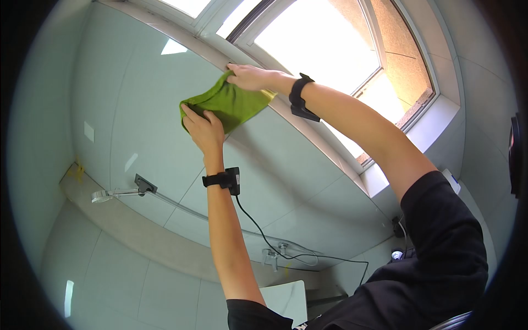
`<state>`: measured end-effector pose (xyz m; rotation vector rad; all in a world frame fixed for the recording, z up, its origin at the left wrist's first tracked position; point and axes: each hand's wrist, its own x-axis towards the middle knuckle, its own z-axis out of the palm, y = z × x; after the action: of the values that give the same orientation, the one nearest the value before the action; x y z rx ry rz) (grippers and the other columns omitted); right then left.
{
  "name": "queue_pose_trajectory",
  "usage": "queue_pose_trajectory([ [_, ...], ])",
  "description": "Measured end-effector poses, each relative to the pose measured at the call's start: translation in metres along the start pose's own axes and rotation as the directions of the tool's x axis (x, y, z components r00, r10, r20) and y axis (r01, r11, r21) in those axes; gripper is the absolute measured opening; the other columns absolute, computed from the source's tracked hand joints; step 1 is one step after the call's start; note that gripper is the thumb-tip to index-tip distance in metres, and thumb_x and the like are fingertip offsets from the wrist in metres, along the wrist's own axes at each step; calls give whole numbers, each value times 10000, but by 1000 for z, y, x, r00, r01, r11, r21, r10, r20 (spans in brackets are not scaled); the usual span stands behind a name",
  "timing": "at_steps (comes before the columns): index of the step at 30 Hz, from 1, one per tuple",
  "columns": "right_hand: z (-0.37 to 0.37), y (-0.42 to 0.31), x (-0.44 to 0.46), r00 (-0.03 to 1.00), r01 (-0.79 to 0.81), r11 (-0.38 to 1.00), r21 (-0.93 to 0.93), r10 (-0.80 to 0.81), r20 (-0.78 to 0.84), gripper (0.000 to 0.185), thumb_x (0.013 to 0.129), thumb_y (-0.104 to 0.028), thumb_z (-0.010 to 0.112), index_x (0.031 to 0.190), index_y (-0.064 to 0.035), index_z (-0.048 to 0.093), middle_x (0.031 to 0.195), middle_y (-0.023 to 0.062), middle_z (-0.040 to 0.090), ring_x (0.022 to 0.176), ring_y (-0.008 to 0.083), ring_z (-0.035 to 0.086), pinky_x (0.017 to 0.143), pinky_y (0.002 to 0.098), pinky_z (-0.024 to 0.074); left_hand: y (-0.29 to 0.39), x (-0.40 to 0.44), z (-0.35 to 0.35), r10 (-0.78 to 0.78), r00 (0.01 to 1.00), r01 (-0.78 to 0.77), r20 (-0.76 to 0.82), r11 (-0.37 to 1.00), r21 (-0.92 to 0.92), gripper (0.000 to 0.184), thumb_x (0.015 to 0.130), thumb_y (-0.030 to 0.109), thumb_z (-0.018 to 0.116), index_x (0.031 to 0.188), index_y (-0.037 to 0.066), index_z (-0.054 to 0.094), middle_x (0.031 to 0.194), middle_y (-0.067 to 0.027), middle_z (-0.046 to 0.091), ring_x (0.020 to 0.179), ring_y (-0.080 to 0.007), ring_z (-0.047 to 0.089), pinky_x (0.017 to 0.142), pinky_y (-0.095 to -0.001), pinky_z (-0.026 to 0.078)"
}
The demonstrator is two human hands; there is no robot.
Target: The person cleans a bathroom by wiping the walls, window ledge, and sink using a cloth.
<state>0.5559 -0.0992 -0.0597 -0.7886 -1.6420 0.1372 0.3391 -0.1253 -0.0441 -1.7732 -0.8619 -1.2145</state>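
Note:
A green cloth (240,103) is stretched between my two hands, raised in front of the tiled wall below the window ledge. My left hand (204,127) grips its lower left corner, with the thumb and fingers on the fabric. At the top edge, close to the ledge, my right hand (251,77) pinches the cloth. The fabric sags in folds between them, and a yellowish edge shows at its right corner. Black straps with small boxes are around both wrists, and a black cable runs down from the left one.
An open window (319,44) sits above a pale ledge (313,144) on the right. Lower left, a shower head (104,195) hangs on a wall rail. A mixer tap (273,257) is low on the wall, near a white marbled panel (287,301).

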Motion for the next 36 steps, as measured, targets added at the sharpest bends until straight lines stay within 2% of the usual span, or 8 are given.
queue_pose_trajectory([
  [2,-17,-13,2,984,-138,985,101,124,129,772,1008,-476,442,1537,52,247,1577,245,314,1454,350,335,1192,393,294,7,7,5,-37,999,37,-11,999,7,650,946,170,524,1469,-133,285,1194,-319,511,1106,-451,510,928,-494,463],
  [10,-8,-6,40,981,-167,944,285,132,140,1098,878,-624,588,1588,9,40,1591,245,291,1477,319,299,1201,372,256,22,37,47,-166,984,177,-71,967,183,752,1024,377,413,1497,-159,182,1355,-376,435,1260,-499,412,1105,-590,270],
  [12,9,6,49,996,-83,933,350,67,58,1094,880,-609,598,1589,5,36,1604,232,265,1485,303,281,1203,371,249,21,36,63,-148,985,165,-90,963,214,785,1036,433,362,1525,-132,120,1414,-377,386,1320,-524,357,1143,-661,144],
  [18,55,47,36,988,137,892,431,-94,-122,1126,821,-614,616,1557,81,124,1622,263,174,1526,339,136,1233,383,166,13,-4,79,-36,995,53,-98,983,178,773,1018,416,379,1535,-112,152,1354,-385,417,1292,-552,356,1149,-651,138],
  [24,90,57,31,960,230,901,369,-148,-237,1039,831,-626,597,1574,-21,196,1641,187,193,1522,355,154,1235,409,163,-2,-16,84,-37,994,53,-100,986,159,792,963,391,409,1526,-120,182,1285,-385,451,1264,-559,373,1136,-666,149],
  [27,95,52,31,910,279,922,267,-165,-380,773,921,-404,599,1496,55,361,1508,286,402,1435,370,366,1189,409,287,1,-14,84,17,990,12,-140,980,201,770,969,397,363,1524,-109,193,1275,-388,465,1216,-541,406,1129,-639,180],
  [28,91,59,31,962,252,887,387,-188,-197,972,926,-471,590,1575,40,78,1659,227,45,1546,322,-5,1249,360,31,-3,-14,85,46,987,-14,-154,978,207,770,968,400,363,1521,-111,201,1268,-387,469,1206,-542,410,1128,-641,180],
  [36,108,62,7,946,226,942,246,-153,-286,932,939,-487,592,1560,50,150,1606,284,188,1512,393,157,1238,437,155,1,-21,81,69,992,-56,-102,991,122,756,944,349,377,1514,-117,208,1361,-407,403,1264,-564,357,1129,-654,169],
])
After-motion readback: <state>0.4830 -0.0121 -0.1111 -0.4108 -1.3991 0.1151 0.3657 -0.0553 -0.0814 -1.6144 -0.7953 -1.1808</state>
